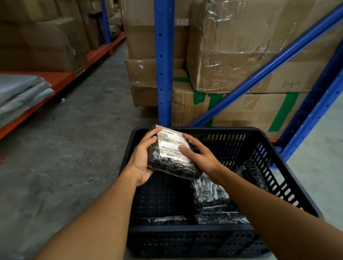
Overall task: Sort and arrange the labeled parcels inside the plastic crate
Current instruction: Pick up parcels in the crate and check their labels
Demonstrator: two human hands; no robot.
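Observation:
A dark plastic crate (285,186) with slotted walls stands on the concrete floor in front of me. Above its far left corner I hold a black bubble-wrapped parcel (174,165) with a white printed label facing up. My left hand (141,158) grips its left edge from below and the side. My right hand (197,152) rests on its right side, thumb pressed on the label. Inside the crate lie other wrapped parcels: one (212,194) at the right, one (167,219) by the near wall, and a dark one (253,173) leaning against the right wall.
Blue rack uprights (162,53) with stacked cardboard boxes (245,43) stand right behind the crate. An orange-framed rack (63,80) with boxes and folded grey bags (11,96) runs along the left. Bare concrete floor lies between them.

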